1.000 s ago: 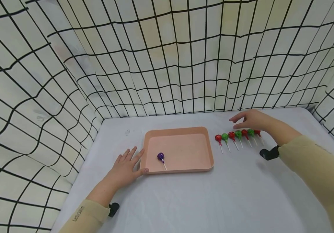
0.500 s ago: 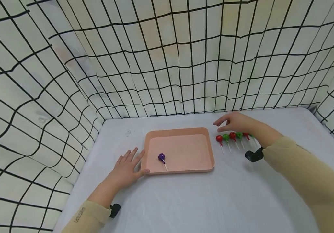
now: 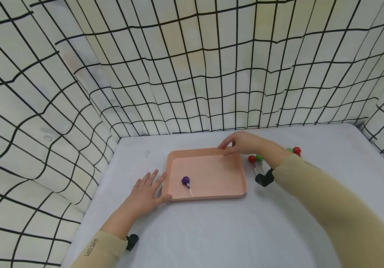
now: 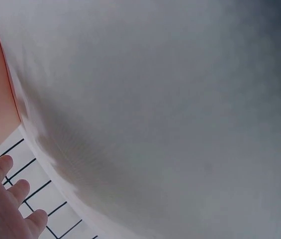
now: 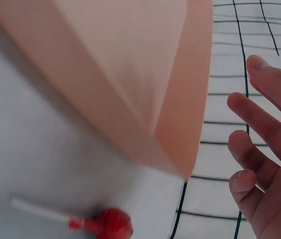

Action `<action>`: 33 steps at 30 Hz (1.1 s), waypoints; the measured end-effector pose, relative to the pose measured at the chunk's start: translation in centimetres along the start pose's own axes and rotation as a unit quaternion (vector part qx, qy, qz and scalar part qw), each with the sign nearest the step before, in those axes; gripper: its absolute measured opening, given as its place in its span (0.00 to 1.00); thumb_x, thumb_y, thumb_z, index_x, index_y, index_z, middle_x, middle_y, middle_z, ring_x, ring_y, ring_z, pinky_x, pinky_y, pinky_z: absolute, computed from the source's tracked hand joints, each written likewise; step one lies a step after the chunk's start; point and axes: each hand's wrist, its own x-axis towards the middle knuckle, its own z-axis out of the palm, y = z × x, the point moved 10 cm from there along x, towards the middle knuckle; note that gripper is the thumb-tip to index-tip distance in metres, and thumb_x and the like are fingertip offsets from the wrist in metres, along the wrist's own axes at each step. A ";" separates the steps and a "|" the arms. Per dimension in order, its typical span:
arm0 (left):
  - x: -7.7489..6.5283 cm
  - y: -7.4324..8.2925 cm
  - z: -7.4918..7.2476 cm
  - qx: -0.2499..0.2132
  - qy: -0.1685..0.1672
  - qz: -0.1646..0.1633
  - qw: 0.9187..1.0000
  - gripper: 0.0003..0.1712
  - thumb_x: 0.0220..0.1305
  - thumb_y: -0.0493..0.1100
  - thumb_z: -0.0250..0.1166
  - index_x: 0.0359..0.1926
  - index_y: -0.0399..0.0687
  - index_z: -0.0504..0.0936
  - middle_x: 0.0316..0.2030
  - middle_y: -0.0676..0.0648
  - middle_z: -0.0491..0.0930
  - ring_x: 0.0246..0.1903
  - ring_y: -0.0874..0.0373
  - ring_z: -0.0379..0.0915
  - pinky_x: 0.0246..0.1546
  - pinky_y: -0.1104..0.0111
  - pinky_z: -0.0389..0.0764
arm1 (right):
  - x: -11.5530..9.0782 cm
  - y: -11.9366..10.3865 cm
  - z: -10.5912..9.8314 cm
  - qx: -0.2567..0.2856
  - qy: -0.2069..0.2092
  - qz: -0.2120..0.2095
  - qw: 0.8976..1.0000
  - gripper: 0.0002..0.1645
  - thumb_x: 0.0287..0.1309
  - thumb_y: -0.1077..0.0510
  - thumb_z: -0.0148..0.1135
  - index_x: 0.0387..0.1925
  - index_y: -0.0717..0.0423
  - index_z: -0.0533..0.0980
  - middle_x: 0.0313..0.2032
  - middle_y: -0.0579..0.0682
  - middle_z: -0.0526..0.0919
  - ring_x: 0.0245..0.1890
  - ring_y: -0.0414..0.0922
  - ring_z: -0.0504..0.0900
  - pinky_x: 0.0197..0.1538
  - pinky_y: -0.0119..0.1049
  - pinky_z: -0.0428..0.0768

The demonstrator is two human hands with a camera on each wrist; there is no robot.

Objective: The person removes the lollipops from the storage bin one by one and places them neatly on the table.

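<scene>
A pink rectangular tray (image 3: pixel 208 175) lies on the white table, with one purple lollipop (image 3: pixel 186 181) in its left half. At the tray's left side, my left hand (image 3: pixel 145 195) has its fingers spread, the thumb touching the near left corner. My right hand (image 3: pixel 245 143) hovers over the tray's far right corner. Its loosely bent fingers hold nothing, as the right wrist view shows. Beneath that forearm runs a row of red and green lollipops; a red lollipop (image 3: pixel 252 159) and a green lollipop (image 3: pixel 259 158) show at its left end, while the middle ones are hidden.
At the row's right end another red lollipop (image 3: pixel 297 150) shows beyond the sleeve. White walls with a black grid (image 3: pixel 205 74) enclose the table at the back and sides. A black wrist camera (image 3: pixel 265 178) hangs below the right wrist, close to the lollipops.
My right hand has swept left from above the right end of the lollipop row to the tray's far right corner. The left hand, tray and purple lollipop stay in place.
</scene>
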 end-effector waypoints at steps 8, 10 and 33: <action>0.0 0.1 0.1 -0.002 -0.004 -0.003 1.000 0.51 0.63 0.74 0.55 0.79 0.57 0.52 0.77 0.39 0.47 0.75 0.35 0.39 0.71 0.38 0.43 | 1.9 -3.3 2.8 -0.028 -0.042 -0.038 0.998 0.20 0.59 0.50 0.71 0.53 0.46 0.84 0.50 0.43 0.84 0.47 0.46 0.77 0.53 0.42 0.76; 0.0 0.1 0.1 0.000 -0.003 -0.003 1.000 0.51 0.63 0.74 0.55 0.79 0.57 0.52 0.77 0.39 0.47 0.75 0.35 0.39 0.71 0.38 0.43 | 2.3 -4.2 3.6 -0.047 -0.055 -0.057 0.996 0.19 0.60 0.50 0.70 0.53 0.47 0.84 0.49 0.44 0.85 0.48 0.45 0.78 0.54 0.42 0.76; 0.1 -0.4 0.4 -0.001 -0.006 0.001 1.000 0.53 0.61 0.77 0.52 0.79 0.59 0.50 0.77 0.40 0.46 0.75 0.36 0.38 0.71 0.38 0.43 | 5.4 -11.2 11.0 -0.183 -0.113 -0.155 0.964 0.19 0.64 0.46 0.65 0.56 0.39 0.83 0.53 0.35 0.83 0.54 0.37 0.78 0.60 0.35 0.73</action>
